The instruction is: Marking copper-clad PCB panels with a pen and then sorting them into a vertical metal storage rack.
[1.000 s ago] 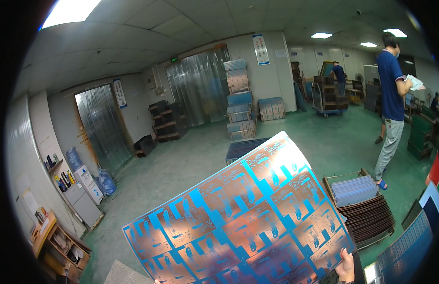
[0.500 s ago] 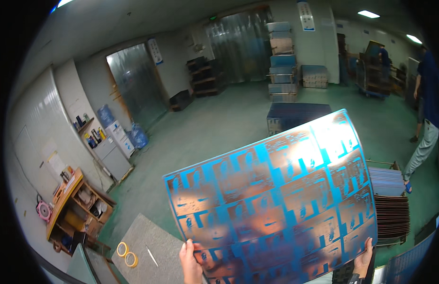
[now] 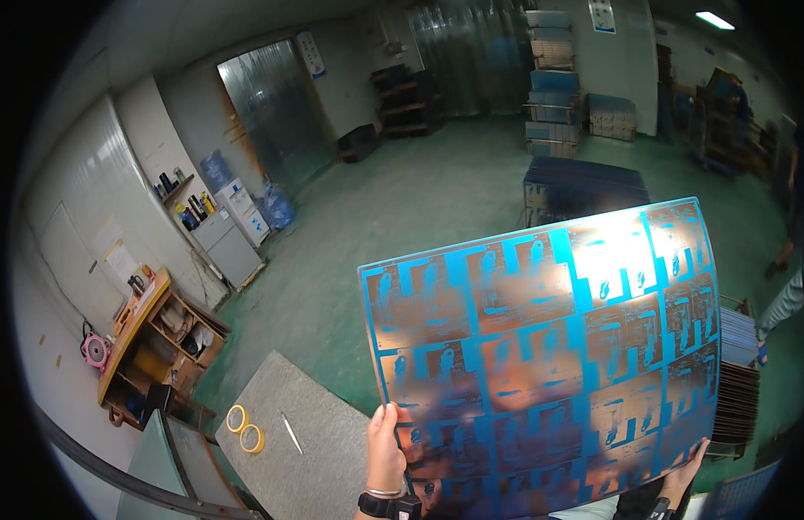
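A large copper circuit board panel (image 3: 532, 364) with a repeating blue pattern is held up and tilted before me. My left hand (image 3: 386, 451) is closed on its lower left edge, thumb on the front face, with a bracelet and a black band at the wrist. Around the lower right edge my right hand (image 3: 686, 472) is closed, its fingers partly hidden behind the panel. Bright glare covers the panel's upper right. To the left of my left hand, a grey tabletop (image 3: 320, 407) bears two rolls of yellow tape (image 3: 252, 438) and a white pen (image 3: 293, 432).
A wooden desk (image 3: 164, 299) with cluttered shelves stands at the left, a pink fan (image 3: 95, 350) beside it. Beyond are a water dispenser (image 3: 243, 212) and a dark panel stack (image 3: 584, 178). More panels in a rack (image 3: 736, 403) stand at the right, near a person's leg (image 3: 783, 308).
The panel and both hands have moved right in view, and the panel is tilted less sideways. The surroundings have shifted right too, and the person at the right is now mostly out of view.
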The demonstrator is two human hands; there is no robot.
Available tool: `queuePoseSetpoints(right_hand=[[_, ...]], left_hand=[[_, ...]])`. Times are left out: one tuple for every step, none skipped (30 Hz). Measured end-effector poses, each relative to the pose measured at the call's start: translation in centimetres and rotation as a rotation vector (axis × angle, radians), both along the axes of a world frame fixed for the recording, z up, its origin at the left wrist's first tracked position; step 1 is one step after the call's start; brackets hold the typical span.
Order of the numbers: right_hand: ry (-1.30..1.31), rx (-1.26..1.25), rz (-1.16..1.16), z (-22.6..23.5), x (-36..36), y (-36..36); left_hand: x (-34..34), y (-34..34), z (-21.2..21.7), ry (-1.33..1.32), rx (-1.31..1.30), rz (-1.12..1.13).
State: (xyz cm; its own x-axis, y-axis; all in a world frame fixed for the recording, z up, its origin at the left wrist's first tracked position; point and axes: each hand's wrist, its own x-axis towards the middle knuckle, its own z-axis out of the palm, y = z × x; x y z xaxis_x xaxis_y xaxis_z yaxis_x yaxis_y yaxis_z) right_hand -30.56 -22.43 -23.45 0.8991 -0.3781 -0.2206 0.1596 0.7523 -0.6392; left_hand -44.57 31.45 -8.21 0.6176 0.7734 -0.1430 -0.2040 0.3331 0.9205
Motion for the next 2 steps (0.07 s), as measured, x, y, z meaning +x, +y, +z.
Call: queuePoseSetpoints(right_hand=[[0.031, 0.030, -0.018, -0.13, 0.00, -0.13], [0.065, 0.058, -0.036, 0.58, -0.02, 0.52]], left_hand=[[0.06, -0.09, 0.07, -0.007, 0.001, -0.009], [0.17, -0.03, 0.01, -0.011, 0.000, -0.018]])
